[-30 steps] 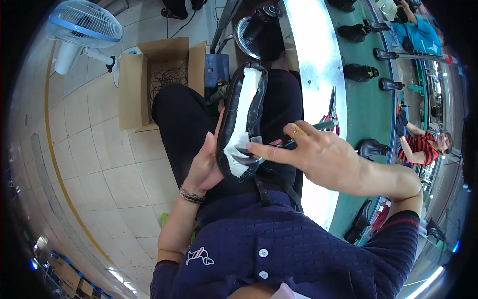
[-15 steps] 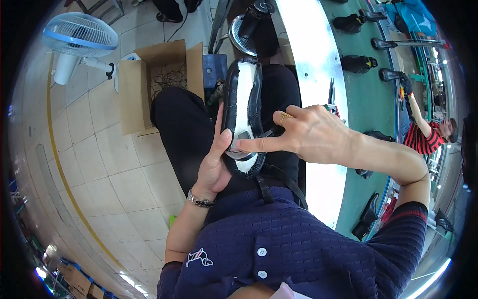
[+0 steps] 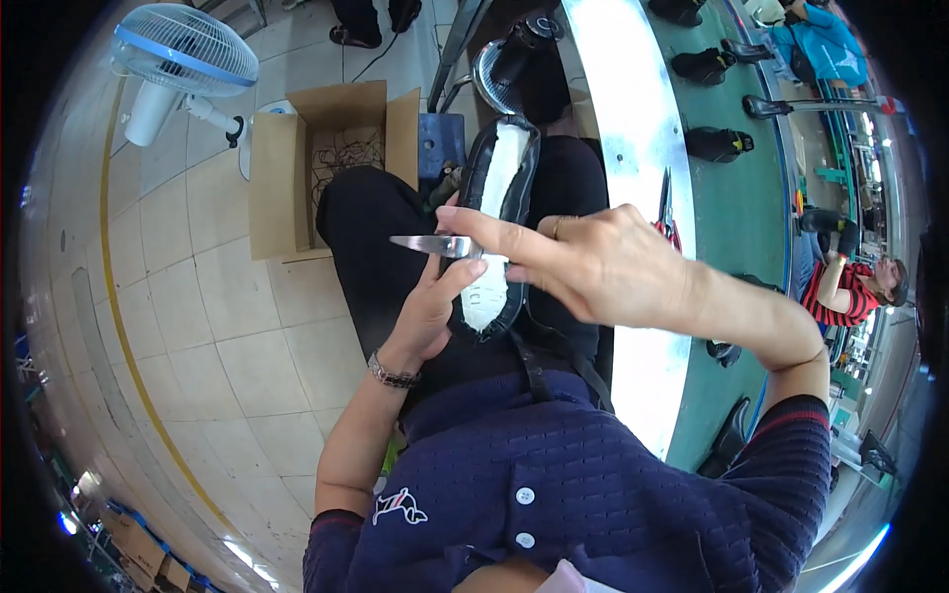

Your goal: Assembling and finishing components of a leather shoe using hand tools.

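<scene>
Over my lap a black shoe upper lies sole side up, with a white insole bottom showing and its black edge folded around the rim. My left hand grips it from the left side, thumb pressed on the white bottom. Above it my right hand is closed around a shiny metal blade, which points left across the shoe. Part of the blade and the middle of the shoe are hidden behind my right fingers.
At my right runs a white bench with red-handled scissors on it. Beyond is a green conveyor bearing several black shoes. An open cardboard box, a fan and a blue stool stand ahead. A co-worker sits far right.
The blade has lifted off the heel end and swung to point left. My right hand has moved up the shoe, while my left keeps its grip. The co-worker's arm has bent.
</scene>
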### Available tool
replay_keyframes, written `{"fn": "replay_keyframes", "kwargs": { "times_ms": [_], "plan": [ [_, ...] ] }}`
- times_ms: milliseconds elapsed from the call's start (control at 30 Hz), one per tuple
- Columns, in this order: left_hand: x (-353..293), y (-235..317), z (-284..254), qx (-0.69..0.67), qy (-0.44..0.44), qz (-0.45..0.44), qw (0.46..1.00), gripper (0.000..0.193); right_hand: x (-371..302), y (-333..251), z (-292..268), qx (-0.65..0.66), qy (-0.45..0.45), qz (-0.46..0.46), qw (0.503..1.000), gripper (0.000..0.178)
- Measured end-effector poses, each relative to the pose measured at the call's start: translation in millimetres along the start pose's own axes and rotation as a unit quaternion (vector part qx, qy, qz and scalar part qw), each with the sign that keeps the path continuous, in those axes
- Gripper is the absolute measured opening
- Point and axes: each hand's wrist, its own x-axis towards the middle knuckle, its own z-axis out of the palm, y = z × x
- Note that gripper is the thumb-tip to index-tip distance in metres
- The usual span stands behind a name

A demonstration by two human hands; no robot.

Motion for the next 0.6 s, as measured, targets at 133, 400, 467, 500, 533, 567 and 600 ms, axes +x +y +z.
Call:
{"fn": "replay_keyframes", "kwargs": {
  "times_ms": [133, 400, 467, 500, 533, 567, 600],
  "plan": [
    [-1, 1, -6, -0.014, -0.020, -0.037, 0.999, 0.088, -1, 1, 21, -0.008, -0.102, 0.072, 0.992, 0.077],
    [-4, -3, -9, 0.028, -0.028, -0.039, 0.998, 0.084, -6, -17, 21, -0.056, -0.077, 0.076, 0.993, 0.082],
    [-8, -9, -15, 0.023, -0.075, -0.007, 0.997, 0.072, -9, -14, 17, -0.025, -0.083, 0.091, 0.992, 0.080],
    [-10, -12, -17, 0.022, -0.073, -0.008, 0.997, 0.072, -8, -12, 14, 0.006, -0.089, 0.102, 0.991, 0.079],
    [-11, -14, -19, -0.064, -0.097, -0.008, 0.993, 0.072, -12, -11, 4, 0.022, -0.155, 0.151, 0.976, 0.075],
    [-12, -16, -19, -0.149, -0.123, -0.007, 0.981, 0.073, -20, -9, 4, 0.023, -0.155, 0.151, 0.976, 0.075],
    [-17, -16, -19, -0.147, -0.130, -0.007, 0.980, 0.071, -32, -8, 5, -0.034, -0.126, 0.095, 0.987, 0.074]
  ]
}}
